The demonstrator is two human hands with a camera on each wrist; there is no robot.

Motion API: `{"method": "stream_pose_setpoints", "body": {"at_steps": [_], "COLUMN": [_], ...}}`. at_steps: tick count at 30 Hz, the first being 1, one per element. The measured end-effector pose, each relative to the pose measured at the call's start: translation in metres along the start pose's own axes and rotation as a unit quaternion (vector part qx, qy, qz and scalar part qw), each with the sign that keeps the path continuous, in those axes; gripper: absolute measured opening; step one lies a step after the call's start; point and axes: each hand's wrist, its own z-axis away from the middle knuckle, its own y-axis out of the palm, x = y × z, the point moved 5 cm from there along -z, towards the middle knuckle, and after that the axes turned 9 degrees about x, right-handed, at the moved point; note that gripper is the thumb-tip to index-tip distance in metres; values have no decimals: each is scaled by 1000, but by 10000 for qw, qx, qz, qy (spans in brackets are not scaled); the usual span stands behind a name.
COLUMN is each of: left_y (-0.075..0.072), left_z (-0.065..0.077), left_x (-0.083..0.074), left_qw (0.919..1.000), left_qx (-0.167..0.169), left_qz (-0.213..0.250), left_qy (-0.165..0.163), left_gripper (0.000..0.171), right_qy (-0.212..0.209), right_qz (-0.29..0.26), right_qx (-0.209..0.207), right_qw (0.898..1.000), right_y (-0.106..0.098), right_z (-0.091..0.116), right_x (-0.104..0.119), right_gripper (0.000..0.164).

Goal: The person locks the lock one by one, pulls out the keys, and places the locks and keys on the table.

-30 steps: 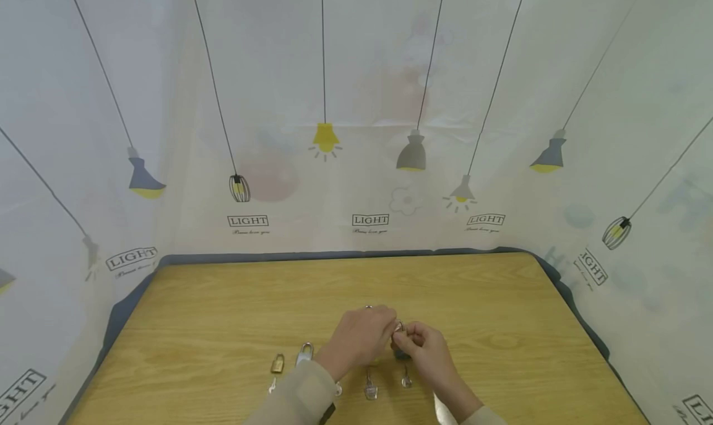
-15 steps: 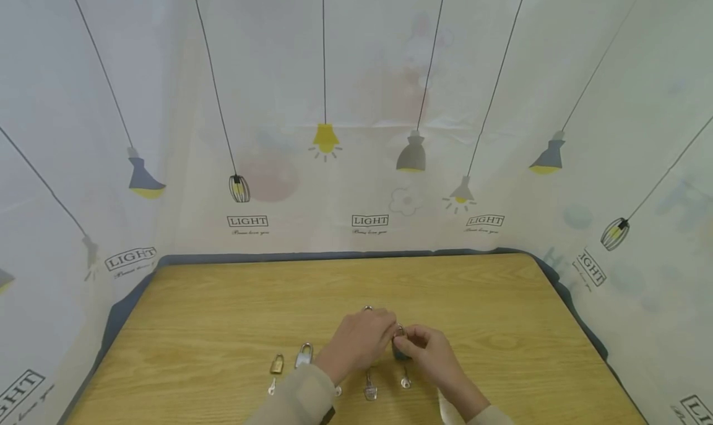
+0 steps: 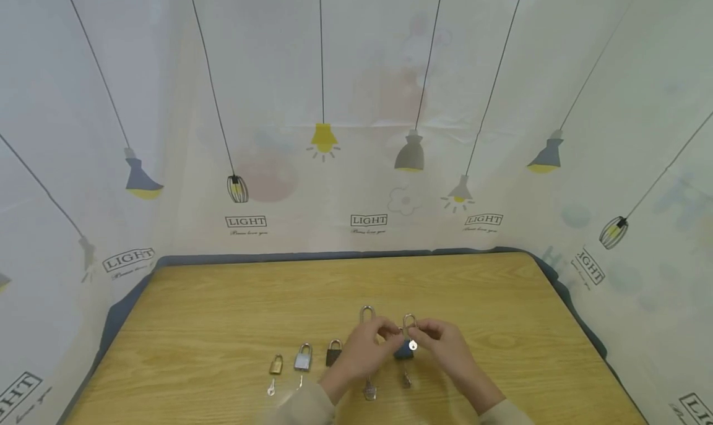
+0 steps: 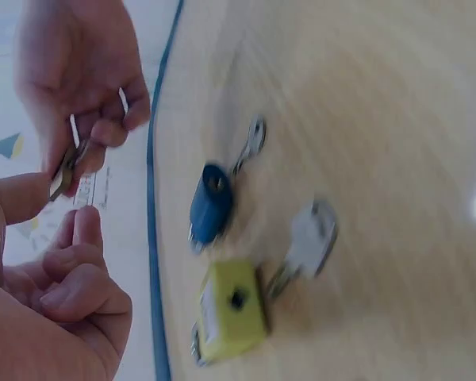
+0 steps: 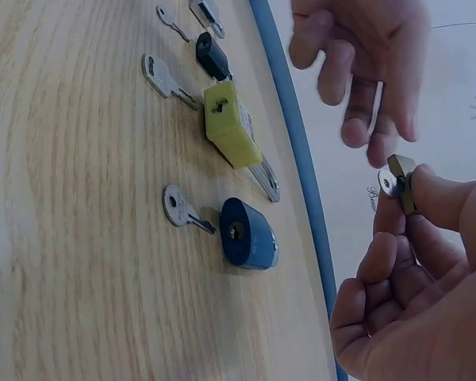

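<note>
My right hand (image 3: 440, 347) pinches a small brass-coloured padlock (image 5: 402, 171) between thumb and fingers, above the table. A round-headed key (image 3: 413, 345) shows at the padlock's underside. Close on its left is my left hand (image 3: 364, 347), fingers loosely bent and spread; in the right wrist view they stand apart from the padlock, while in the left wrist view the thumb overlaps its edge. Under the hands a blue padlock (image 5: 248, 236) and a yellow padlock (image 5: 232, 131) lie on the table, each with a key in front of its keyhole.
To the left lie a brass padlock (image 3: 275, 365), a silver padlock (image 3: 303, 358) and a black padlock (image 3: 333, 354). Their keys lie nearer me. The wooden table (image 3: 223, 301) ends at a blue edge against a white curtain (image 3: 312, 184) printed with lamps.
My hands have drawn slightly apart, and the left has turned and moved back. The black padlock and the key at the held padlock have come into view in the head view.
</note>
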Motion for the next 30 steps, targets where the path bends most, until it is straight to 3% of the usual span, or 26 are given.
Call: {"method": "stream_pose_setpoints", "body": {"at_steps": [4,9,17,21,30], "left_y": [18,36,46,49,53], "left_z": [1,-1,-2,-2,-3], "left_x": [4,6,3,3,8], "left_qw": [9963,9839,9654,9590,9609], "left_qx": [77,-30,-366,-434,-678], "left_qz": [846,1749,2531,2750,2574], "left_qy": [-157,-370,-510,-534,-759], "left_gripper": [23,24,26,27,25], "right_qy": [78,112,141,188,381], "right_qz": [20,-59,-159,-182,-89], "right_qx": [-122,-293,-230,-243,-458], "right_qw": [9999,9995,9995,9994,9982], "right_y": [-8,-13,-14,-13,-10], "right_z": [1,4,7,8,10], "right_x": [0,0,-4,-6,-7], "right_gripper": [30,32,31,31,32]}}
